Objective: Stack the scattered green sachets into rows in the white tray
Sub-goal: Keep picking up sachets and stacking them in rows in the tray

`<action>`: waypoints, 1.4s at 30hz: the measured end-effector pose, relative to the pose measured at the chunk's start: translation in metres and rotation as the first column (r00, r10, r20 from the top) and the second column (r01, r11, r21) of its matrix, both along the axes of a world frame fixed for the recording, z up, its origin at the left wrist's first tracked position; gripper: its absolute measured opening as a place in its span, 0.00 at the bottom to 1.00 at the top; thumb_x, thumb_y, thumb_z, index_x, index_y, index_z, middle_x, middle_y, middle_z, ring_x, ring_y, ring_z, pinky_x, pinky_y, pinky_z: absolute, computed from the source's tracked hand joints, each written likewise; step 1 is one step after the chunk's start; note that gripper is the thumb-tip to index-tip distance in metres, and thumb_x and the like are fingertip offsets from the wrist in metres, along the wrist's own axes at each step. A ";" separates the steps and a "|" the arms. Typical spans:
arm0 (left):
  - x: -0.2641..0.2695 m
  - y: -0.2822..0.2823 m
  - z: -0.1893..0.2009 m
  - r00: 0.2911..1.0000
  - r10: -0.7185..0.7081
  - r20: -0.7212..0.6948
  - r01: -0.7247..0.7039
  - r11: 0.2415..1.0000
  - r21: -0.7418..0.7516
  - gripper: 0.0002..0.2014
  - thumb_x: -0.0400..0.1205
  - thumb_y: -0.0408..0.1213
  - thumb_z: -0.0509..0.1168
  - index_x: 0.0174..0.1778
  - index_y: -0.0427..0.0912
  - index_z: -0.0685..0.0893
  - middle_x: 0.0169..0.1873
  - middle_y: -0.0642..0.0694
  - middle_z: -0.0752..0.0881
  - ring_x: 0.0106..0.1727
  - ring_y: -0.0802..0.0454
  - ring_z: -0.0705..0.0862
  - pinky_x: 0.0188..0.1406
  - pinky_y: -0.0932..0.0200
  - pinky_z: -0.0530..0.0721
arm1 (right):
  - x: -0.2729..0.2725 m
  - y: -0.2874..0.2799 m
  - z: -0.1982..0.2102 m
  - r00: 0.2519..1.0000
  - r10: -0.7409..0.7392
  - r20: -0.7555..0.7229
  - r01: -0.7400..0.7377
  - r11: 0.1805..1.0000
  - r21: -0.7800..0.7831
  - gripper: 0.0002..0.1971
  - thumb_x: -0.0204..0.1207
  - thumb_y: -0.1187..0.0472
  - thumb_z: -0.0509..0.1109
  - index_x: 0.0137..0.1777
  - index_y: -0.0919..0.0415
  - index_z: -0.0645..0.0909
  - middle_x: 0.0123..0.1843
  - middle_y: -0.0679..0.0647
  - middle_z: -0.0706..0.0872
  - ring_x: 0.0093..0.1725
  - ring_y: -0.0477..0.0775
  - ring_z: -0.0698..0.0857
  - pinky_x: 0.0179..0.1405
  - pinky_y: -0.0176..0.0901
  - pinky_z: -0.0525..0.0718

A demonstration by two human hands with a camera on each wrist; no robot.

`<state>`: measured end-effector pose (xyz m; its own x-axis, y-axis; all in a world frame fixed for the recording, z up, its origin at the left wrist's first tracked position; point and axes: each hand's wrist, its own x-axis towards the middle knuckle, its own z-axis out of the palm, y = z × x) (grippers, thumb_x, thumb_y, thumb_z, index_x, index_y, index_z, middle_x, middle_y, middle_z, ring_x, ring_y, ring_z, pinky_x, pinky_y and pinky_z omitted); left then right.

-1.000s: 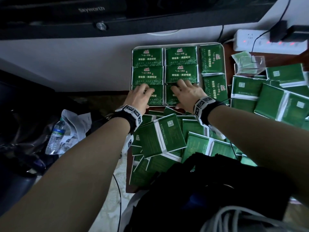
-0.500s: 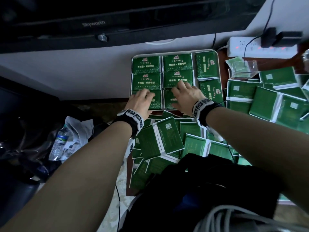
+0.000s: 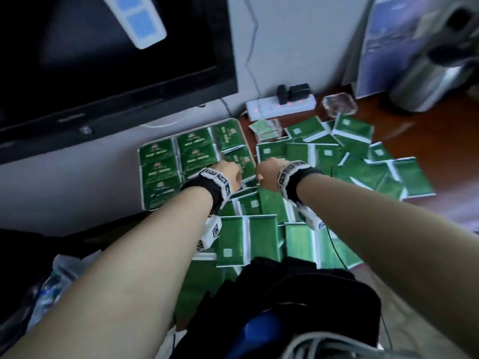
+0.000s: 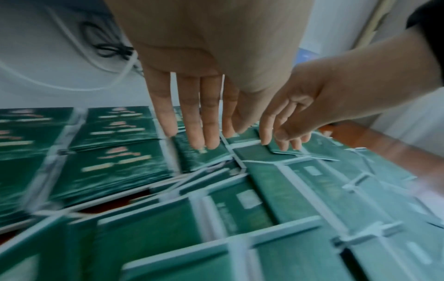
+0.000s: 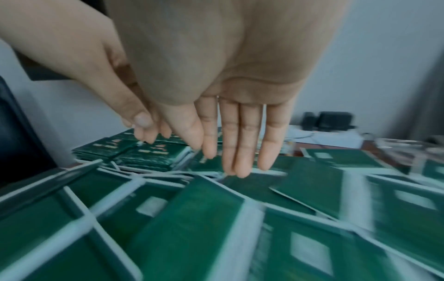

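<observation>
Both hands (image 4: pixel 192 114) (image 5: pixel 240 133) flat, empty — risk: brushing tray (image 3: pixel 141 177) stacks (image 3: pixel 158 161), toppling rows; loose sachets (image 3: pixel 233 239) sliding off desk (image 3: pixel 440 130).

Television (image 3: pixel 103 60), power strip (image 3: pixel 281 107), kettle (image 3: pixel 430 84)

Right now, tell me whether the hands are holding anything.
Empty. The left hand and right hand both show straight fingers, nothing between them, above the sachets.
</observation>
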<state>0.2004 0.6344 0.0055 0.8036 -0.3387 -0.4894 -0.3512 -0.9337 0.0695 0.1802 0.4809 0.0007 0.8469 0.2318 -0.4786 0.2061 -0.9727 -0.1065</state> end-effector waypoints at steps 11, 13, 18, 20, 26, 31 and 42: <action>-0.052 -0.208 -0.002 0.980 -0.197 -0.035 0.195 0.980 -0.049 0.11 0.82 0.40 0.64 0.56 0.48 0.89 0.56 0.42 0.88 0.56 0.39 0.87 0.58 0.51 0.86 | -0.086 -0.238 0.009 0.956 -0.288 -0.056 0.280 0.953 -0.117 0.09 0.77 0.65 0.62 0.50 0.64 0.83 0.47 0.62 0.86 0.45 0.64 0.85 0.41 0.48 0.84; -0.064 -0.245 -0.001 0.979 -0.199 -0.044 0.197 0.979 -0.048 0.11 0.82 0.39 0.64 0.56 0.49 0.89 0.57 0.43 0.89 0.56 0.39 0.87 0.57 0.52 0.86 | -0.100 -0.278 0.003 0.945 -0.318 -0.075 0.307 0.943 -0.128 0.07 0.78 0.65 0.61 0.46 0.63 0.81 0.43 0.60 0.83 0.43 0.64 0.84 0.41 0.49 0.84; -0.096 -0.331 0.000 0.976 -0.207 -0.068 0.200 0.975 -0.102 0.10 0.84 0.39 0.65 0.57 0.49 0.89 0.56 0.45 0.89 0.55 0.42 0.87 0.54 0.54 0.86 | -0.114 -0.376 -0.029 0.928 -0.348 -0.136 0.317 0.926 -0.204 0.03 0.73 0.62 0.71 0.39 0.57 0.80 0.38 0.54 0.84 0.40 0.60 0.86 0.44 0.53 0.91; -0.105 -0.357 -0.003 0.980 -0.185 -0.070 0.175 0.975 -0.134 0.09 0.84 0.38 0.65 0.57 0.50 0.88 0.56 0.46 0.89 0.54 0.44 0.87 0.52 0.55 0.86 | -0.117 -0.406 -0.041 0.913 -0.368 -0.175 0.325 0.917 -0.233 0.08 0.69 0.63 0.73 0.34 0.57 0.75 0.36 0.53 0.83 0.36 0.59 0.85 0.40 0.55 0.91; -0.111 -0.383 -0.015 0.986 -0.133 -0.101 0.122 0.987 -0.108 0.09 0.83 0.37 0.65 0.55 0.50 0.89 0.53 0.47 0.89 0.53 0.46 0.86 0.49 0.57 0.85 | -0.116 -0.455 -0.061 0.887 -0.402 -0.228 0.350 0.907 -0.235 0.07 0.65 0.62 0.74 0.35 0.54 0.78 0.35 0.51 0.83 0.35 0.59 0.87 0.34 0.54 0.91; -0.077 -0.379 -0.026 0.985 -0.132 -0.111 0.126 0.990 -0.061 0.08 0.83 0.37 0.65 0.51 0.51 0.88 0.51 0.47 0.89 0.51 0.47 0.87 0.49 0.56 0.86 | -0.109 -0.446 -0.049 0.874 -0.445 -0.195 0.427 0.895 -0.129 0.02 0.72 0.65 0.69 0.41 0.57 0.81 0.37 0.57 0.82 0.37 0.61 0.86 0.39 0.53 0.91; 0.065 -0.407 -0.056 0.960 -0.279 0.019 0.280 0.959 -0.044 0.14 0.84 0.37 0.67 0.65 0.46 0.82 0.64 0.44 0.81 0.62 0.43 0.81 0.55 0.51 0.81 | -0.065 -0.430 -0.076 0.660 -0.730 -0.176 0.736 0.675 -0.041 0.34 0.73 0.40 0.76 0.68 0.62 0.71 0.58 0.60 0.83 0.53 0.65 0.85 0.40 0.53 0.82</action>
